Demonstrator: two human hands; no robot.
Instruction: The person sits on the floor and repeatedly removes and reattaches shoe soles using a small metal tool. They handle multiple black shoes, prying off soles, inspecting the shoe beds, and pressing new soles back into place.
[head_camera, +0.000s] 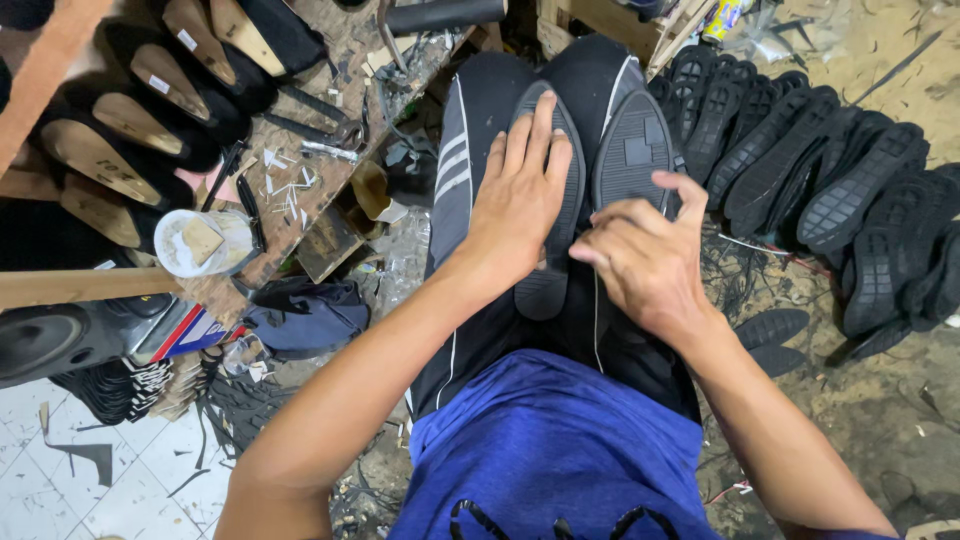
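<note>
I sit with two black rubber shoe soles on my lap. My left hand (520, 195) lies flat, fingers spread, pressing down on the left sole (550, 285), which rests tread up on my left thigh. My right hand (650, 255) curls over the near end of the right sole (632, 150) on my right thigh, thumb raised and fingers bent around its edge. My black trousers with white stripes (455, 170) and blue shirt (550, 440) fill the lower middle.
A row of several black soles (800, 170) lies on the dirty floor at right. At left, a wooden workbench (300, 200) carries scraps, a white glue tub (205, 243) and shoes with tan insoles (110, 130). A dark bag (305, 315) sits below.
</note>
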